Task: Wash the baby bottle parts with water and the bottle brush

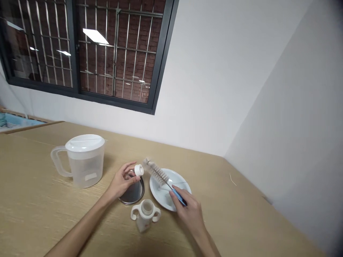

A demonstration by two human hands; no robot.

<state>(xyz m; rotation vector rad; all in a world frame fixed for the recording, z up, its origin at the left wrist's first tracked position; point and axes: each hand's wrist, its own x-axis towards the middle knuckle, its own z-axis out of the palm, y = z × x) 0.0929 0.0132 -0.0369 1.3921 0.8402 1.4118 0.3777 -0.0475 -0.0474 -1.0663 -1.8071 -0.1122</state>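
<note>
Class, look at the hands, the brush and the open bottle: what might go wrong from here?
The small white cap is held lightly in the left hand, so it might slip. The open bottle stands between the forearms, so an arm might knock it. The brush in the right hand extends over the plate and might nudge it.

The round white plate [180, 177] looks smooth and glossy; over its left rim, the long white-and-blue bottle brush [158, 174] has rough bristles, a metal wire stem [169, 186] and a plastic handle [178, 196]. Left of the plate, the round grey metal dish [134, 193] shines mirror-like, the small white cap [139, 170] looks smooth plastic, and the large lidded jug [87, 166] translucent plastic. Nearer than the plate, the whitish two-handled bottle [146, 213] looks like satin plastic, on a pale brown, wood-look worktop [227, 214].
</note>
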